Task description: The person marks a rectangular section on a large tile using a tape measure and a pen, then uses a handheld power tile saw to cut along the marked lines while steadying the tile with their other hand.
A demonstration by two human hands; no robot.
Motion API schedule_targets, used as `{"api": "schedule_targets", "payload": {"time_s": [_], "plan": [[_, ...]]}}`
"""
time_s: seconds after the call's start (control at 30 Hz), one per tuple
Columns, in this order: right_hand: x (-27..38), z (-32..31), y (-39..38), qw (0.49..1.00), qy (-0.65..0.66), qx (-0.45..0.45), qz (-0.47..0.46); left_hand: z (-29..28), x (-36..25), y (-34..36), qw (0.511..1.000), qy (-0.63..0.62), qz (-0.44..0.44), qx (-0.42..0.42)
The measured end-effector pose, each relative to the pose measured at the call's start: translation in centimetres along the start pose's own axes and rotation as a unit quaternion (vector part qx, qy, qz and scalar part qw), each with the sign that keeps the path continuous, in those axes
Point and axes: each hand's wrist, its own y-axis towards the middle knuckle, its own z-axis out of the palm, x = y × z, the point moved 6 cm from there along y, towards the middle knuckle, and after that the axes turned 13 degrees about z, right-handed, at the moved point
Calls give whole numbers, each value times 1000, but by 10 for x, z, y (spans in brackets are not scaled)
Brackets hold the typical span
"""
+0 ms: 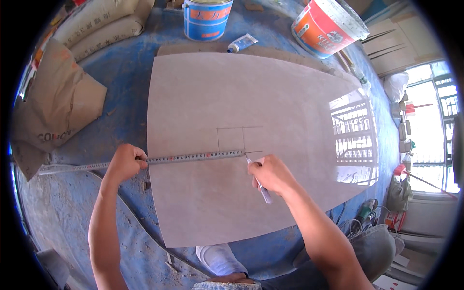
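Note:
A large glossy pale tile [203, 92] lies flat before me, with thin dark pencil-like lines [231, 128] forming a small rectangle near its middle. My left hand [126, 163] is closed on a tape measure [198, 156] at the tile's left edge. The blade runs across the tile to the rectangle's lower right corner and also trails off to the far left. Beside the blade's end, my right hand [274, 175] grips a slim pale pen [265, 193]. Its tip meets or nearly meets the tile at the drawn corner.
Beyond the tile stand a blue bucket [209, 21] and a red-orange bucket [324, 29], with a small tube [243, 42] between them. A brown paper bag [72, 96] and stacked sacks [104, 29] lie left. A cord [140, 223] and a green power tool [366, 211] lie nearer me.

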Motion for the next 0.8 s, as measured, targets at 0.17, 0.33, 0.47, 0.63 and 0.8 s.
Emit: {"api": "schedule_targets", "payload": {"time_s": [0.17,0.33,0.47,0.63,0.8], "plan": [[-7,-29,15,998,47,5,-51,-9,-13,1,1000,-4,14,15],[48,-145,-33,963,105,-138,-204,-40,-89,-29,999,26,34,-13],[15,-128,-95,810,-219,-220,-497,34,-195,-26,970,59,235,26],[-84,-118,-93,939,-235,-86,-237,74,-302,-34,951,28,305,32],[-215,-172,-124,996,-83,-12,-39,44,-403,-81,730,122,640,-206]]}}
